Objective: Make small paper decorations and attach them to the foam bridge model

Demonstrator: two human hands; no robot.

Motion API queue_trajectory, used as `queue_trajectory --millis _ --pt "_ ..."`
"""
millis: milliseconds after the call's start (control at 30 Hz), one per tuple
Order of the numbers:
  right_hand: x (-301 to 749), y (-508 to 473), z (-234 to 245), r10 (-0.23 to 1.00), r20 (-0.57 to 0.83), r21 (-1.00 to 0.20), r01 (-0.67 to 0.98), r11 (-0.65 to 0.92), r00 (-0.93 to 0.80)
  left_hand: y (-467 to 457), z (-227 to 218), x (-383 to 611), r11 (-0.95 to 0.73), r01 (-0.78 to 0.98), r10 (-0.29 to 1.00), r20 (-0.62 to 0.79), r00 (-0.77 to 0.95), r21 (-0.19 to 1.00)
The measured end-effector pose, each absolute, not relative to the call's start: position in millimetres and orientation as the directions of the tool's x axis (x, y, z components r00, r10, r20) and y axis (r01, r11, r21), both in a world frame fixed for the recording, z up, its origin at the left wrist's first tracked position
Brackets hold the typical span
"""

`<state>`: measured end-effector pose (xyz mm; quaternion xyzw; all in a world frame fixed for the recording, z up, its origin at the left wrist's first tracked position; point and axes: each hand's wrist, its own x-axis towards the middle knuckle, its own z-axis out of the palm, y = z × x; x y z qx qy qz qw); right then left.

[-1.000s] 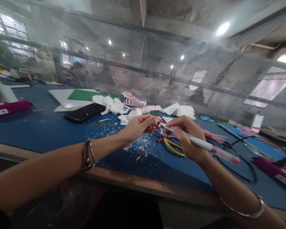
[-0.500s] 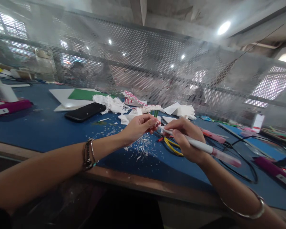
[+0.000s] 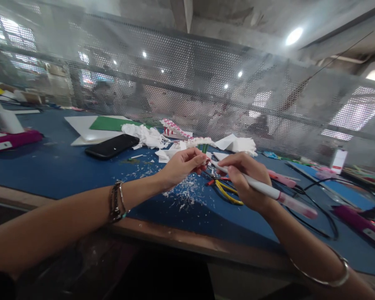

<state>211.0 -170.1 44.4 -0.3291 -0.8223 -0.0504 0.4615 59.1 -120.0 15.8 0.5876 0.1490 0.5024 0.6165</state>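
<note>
My left hand is pinched around a small reddish piece, mostly covered by the fingertips, so its exact kind does not show. In my right hand is a white pen with a clear, pink-tinted rear end, gripped as for writing. Its tip points left at the piece, close to my left fingertips; whether they touch I cannot tell. Below both hands, white scraps are scattered on the blue tabletop. A tool with yellow and red handles lies partly behind my right hand.
A black phone lies at left, near crumpled white tissue and a green sheet. A row of pink-and-white pieces stands behind my hands. Purple power strips and a black cable flank the workspace. Perforated metal screens the back.
The pen tip has drawn slightly right, away from my left fingertips, and my right hand has shifted a little to the right. My left hand stays almost still.
</note>
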Motion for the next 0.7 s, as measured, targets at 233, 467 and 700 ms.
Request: queue_trajectory --millis 233,467,700 --pt "210.4 -169.2 44.5 0.488 0.784 -0.171 0.624 0.763 -0.382 -120.6 16.0 59.5 -0.158 -0.470 0.808 0.387 0.444 0.869" --pt "211.6 -170.3 45.1 0.463 0.800 -0.136 0.636 0.760 -0.382 -121.0 15.2 59.6 -0.136 -0.510 0.790 0.403 0.461 0.849" --pt "211.0 -168.0 45.7 0.444 0.819 -0.125 0.643 0.756 -0.363 -118.0 13.3 59.8 -0.175 -0.505 0.788 0.428 0.443 0.845"
